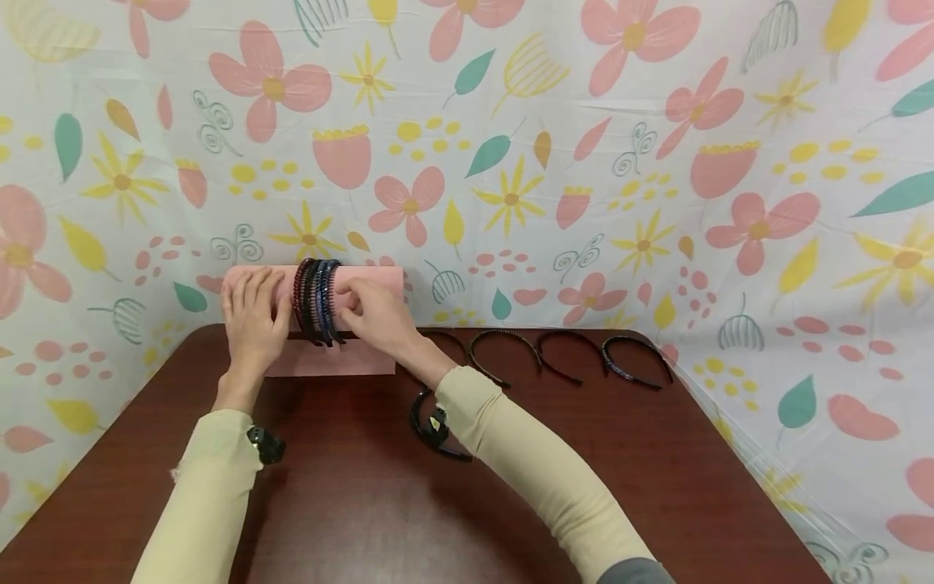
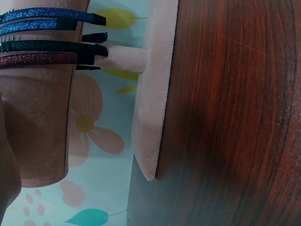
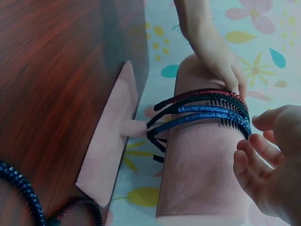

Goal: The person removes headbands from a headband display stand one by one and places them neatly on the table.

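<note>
A pink, soft-covered horizontal cylinder [image 1: 379,281] stands at the back left of a dark reddish-brown wooden table [image 1: 350,503], carried by a short pink stem [image 2: 124,59] on a flat pink base [image 2: 153,103]. Round the cylinder's middle, side by side, sit a red glittery headband [image 2: 37,60], a dark toothed headband [image 2: 51,46] and two blue glittery headbands [image 2: 47,16], their free ends pointing down toward the base.

The person's left hand [image 1: 255,312] rests on the cylinder's left part, fingers laid over the top, the thumb just beside the red band. The right hand [image 1: 379,316] is at the other side, next to the blue bands; its fingers are loosely bent, with a gap between thumb and fingertips and no band seen pinched there. Whether a fingertip touches the nearest blue edge cannot be told.

Right of the cylinder, a row of slim dark curved headbands [image 1: 503,332] lies along the table's back edge, partly behind the right forearm. Another dark headband [image 1: 416,414] lies nearer the person.
</note>
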